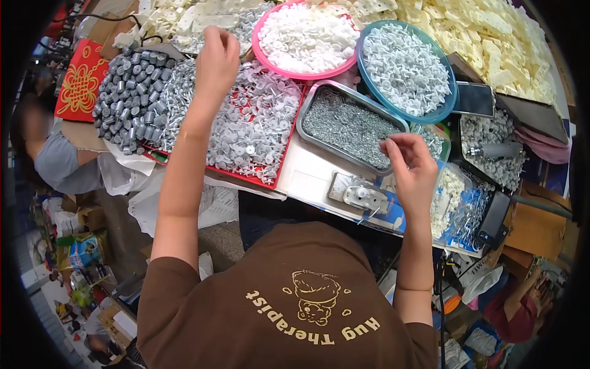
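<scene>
My left hand is stretched forward over the far edge of the loose small parts, its fingers curled together; whatever they hold is hidden. Below it, a red tray carries translucent grey round-headed plastic pieces. My right hand hovers at the right end of a metal tray of tiny metal pieces, thumb and forefinger pinched close together. Anything between those fingertips is too small to name. Just left of that wrist, a small cream plastic part sits on a metal block near the table's front edge.
Beyond stand a pink basin of white pieces and a teal basin of grey-white pieces. Cream plates are heaped behind. Dark grey cylinders lie left. A phone and a screwdriver-like tool lie right.
</scene>
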Tool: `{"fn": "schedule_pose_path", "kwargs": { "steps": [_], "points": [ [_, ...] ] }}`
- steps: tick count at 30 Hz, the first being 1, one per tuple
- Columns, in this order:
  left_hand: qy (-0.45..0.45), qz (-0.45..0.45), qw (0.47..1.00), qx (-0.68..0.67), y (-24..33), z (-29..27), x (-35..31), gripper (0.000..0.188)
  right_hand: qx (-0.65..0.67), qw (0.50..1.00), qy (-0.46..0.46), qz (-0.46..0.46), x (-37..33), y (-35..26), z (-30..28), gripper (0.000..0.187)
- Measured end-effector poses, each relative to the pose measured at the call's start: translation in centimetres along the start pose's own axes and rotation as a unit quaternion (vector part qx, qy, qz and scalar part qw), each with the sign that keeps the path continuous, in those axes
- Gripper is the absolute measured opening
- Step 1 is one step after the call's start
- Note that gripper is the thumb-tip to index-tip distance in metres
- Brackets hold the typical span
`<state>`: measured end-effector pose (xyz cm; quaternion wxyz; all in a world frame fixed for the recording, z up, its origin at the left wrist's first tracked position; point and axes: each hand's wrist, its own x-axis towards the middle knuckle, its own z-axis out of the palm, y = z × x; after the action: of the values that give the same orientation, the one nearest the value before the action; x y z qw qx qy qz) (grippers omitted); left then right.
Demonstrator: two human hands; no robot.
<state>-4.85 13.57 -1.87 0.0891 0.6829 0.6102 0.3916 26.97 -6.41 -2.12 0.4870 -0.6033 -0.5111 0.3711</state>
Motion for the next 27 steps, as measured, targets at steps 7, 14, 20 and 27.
{"fn": "schedule_pose_path", "kwargs": {
  "steps": [7,14,20,27],
  "points": [
    [-0.285,-0.168,0.755,-0.567,10.0,1.5,-14.7,0.014,0.277,0.949,-0.084,0.126,-1.7,-0.7,2.2,0.015],
    [-0.299,-0.162,0.760,-0.554,12.1,2.1,-18.0,0.015,0.302,0.944,-0.062,0.115,-3.7,-0.5,2.3,0.017],
    [-0.324,-0.098,0.824,-0.455,11.7,1.6,-19.6,0.013,0.265,0.945,-0.079,0.176,-4.9,-1.0,0.1,0.032],
    [-0.205,0.355,0.906,-0.108,11.9,1.6,-22.3,0.011,-0.216,0.962,-0.084,-0.142,-6.0,0.4,-1.1,0.026]
  ]
}}
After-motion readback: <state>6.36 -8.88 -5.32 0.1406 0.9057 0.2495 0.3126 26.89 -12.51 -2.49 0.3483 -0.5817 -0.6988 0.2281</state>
